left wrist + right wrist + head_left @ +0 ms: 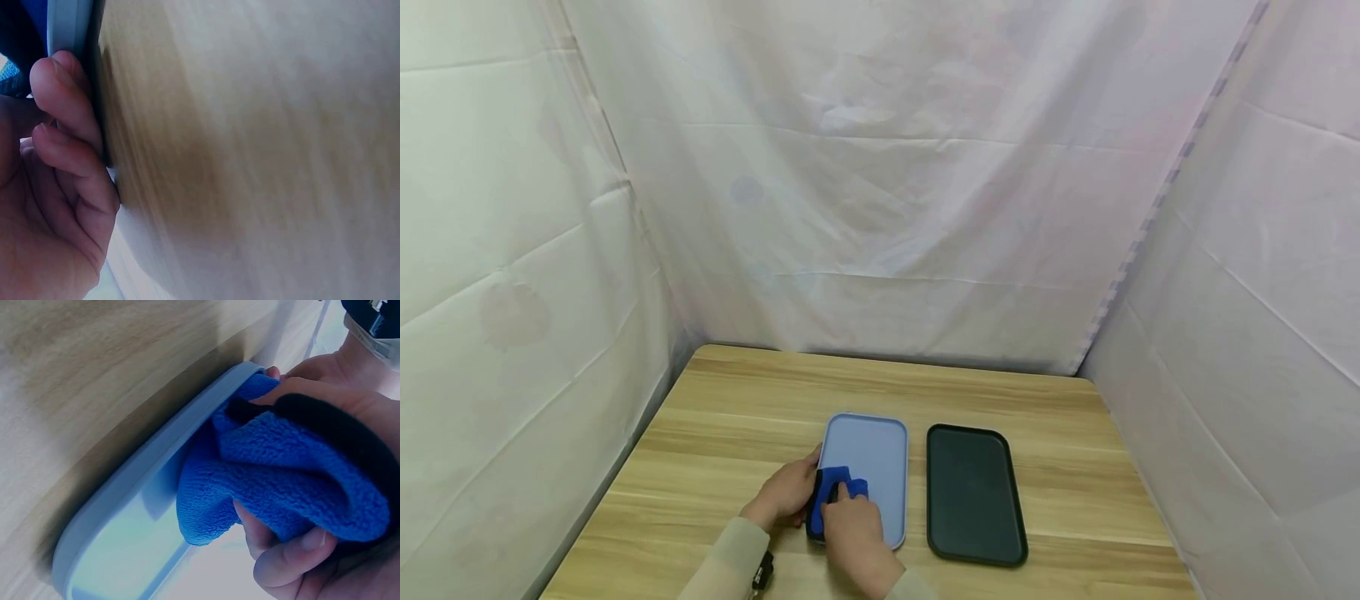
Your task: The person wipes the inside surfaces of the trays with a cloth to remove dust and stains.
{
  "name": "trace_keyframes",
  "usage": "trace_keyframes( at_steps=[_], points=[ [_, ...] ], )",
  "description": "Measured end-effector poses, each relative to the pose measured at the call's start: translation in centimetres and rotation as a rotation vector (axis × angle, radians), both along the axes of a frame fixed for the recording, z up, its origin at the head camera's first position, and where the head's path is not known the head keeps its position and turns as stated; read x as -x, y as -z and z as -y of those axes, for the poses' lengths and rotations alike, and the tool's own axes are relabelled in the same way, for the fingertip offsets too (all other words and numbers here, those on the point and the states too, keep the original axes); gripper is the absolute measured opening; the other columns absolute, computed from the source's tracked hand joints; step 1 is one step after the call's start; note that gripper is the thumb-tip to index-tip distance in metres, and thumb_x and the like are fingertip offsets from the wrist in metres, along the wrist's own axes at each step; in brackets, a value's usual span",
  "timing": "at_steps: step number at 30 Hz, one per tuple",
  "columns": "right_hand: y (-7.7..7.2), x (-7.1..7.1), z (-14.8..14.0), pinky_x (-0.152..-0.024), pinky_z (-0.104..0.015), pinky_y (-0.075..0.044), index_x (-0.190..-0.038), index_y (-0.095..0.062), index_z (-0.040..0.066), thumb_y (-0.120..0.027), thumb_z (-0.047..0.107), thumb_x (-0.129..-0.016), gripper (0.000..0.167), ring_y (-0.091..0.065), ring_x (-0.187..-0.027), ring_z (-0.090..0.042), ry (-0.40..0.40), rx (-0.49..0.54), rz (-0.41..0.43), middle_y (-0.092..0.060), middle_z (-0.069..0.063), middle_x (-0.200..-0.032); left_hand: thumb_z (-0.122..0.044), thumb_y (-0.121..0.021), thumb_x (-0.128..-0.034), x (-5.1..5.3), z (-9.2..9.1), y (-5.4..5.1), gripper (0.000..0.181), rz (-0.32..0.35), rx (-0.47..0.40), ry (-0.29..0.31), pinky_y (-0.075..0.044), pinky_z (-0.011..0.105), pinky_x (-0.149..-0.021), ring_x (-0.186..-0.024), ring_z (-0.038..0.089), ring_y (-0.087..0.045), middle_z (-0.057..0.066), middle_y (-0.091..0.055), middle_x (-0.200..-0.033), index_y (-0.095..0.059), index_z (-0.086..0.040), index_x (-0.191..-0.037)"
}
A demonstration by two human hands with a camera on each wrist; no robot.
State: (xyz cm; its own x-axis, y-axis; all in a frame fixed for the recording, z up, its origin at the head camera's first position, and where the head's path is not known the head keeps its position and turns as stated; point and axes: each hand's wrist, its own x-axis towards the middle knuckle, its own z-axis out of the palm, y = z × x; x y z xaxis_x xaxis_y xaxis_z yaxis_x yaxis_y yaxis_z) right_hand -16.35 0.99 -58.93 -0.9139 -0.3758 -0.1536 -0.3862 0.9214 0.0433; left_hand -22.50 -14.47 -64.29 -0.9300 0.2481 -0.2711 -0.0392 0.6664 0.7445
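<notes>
A light blue rectangular tray point(880, 454) lies on the table, long side pointing away from me. My left hand point(784, 493) holds it by the left edge; in the left wrist view, curled fingers point(69, 103) touch the tray's rim point(67, 25). A blue fluffy cloth point(822, 508) with black edging is bunched in my right hand point(857, 533) over the tray's near left corner. From the right wrist, the cloth point(269, 462) is seen folded between thumb and fingers, resting against the tray's rim point(134, 469) and covering part of its inside.
To the right of the blue tray, a dark green tray point(973, 496) lies flat with a narrow gap between them. Both stand on a wood-grain table point(737, 400). Pale fabric curtains point(880, 208) enclose the table at the back and both sides.
</notes>
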Motion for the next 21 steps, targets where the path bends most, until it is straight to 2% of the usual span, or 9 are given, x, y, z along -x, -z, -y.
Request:
trace_keyframes(
  at_steps=[5,14,18,21],
  points=[
    [0.2,-0.3,-0.2,-0.074,-0.040,-0.061,-0.124,-0.076,0.037,-0.080,0.025,-0.088,0.038,-0.073,-0.095,-0.029,-0.021,0.014,0.004,-0.068,-0.009,-0.139,-0.019,-0.039,-0.1095,-0.1,0.1,0.0,0.056,-0.008,0.007,0.005,-0.046,0.031,-0.037,-0.033,0.012,-0.052,0.002,-0.056,-0.050,-0.029,-0.017,-0.165],
    [0.8,0.0,-2.7,-0.077,-0.047,-0.062,-0.131,-0.067,0.050,-0.087,0.023,-0.080,0.061,-0.069,-0.118,-0.035,0.012,0.112,0.114,-0.057,0.006,-0.153,-0.024,-0.041,-0.1112,0.3,-0.1,0.2,0.056,-0.020,0.042,0.016,-0.042,0.027,-0.035,-0.033,0.012,-0.052,0.001,-0.056,-0.049,-0.028,-0.018,-0.166],
    [0.8,0.1,-4.3,-0.077,-0.048,-0.062,-0.131,-0.067,0.050,-0.088,0.018,-0.078,0.065,-0.069,-0.117,-0.038,-0.010,0.182,0.137,-0.056,0.009,-0.154,-0.023,-0.043,-0.1110,0.2,-0.1,0.3,0.057,-0.030,0.053,0.034,-0.041,0.026,-0.035,-0.032,0.011,-0.051,0.001,-0.057,-0.050,-0.027,-0.014,-0.165],
    [0.9,0.1,-5.3,-0.070,-0.043,-0.060,-0.131,-0.068,0.051,-0.085,0.011,-0.078,0.068,-0.070,-0.108,-0.036,-0.024,0.228,0.143,-0.056,0.010,-0.154,-0.021,-0.044,-0.1107,0.2,-0.1,0.2,0.058,-0.042,0.065,0.052,-0.041,0.027,-0.035,-0.032,0.010,-0.051,0.001,-0.058,-0.050,-0.026,-0.012,-0.165]
  ],
)
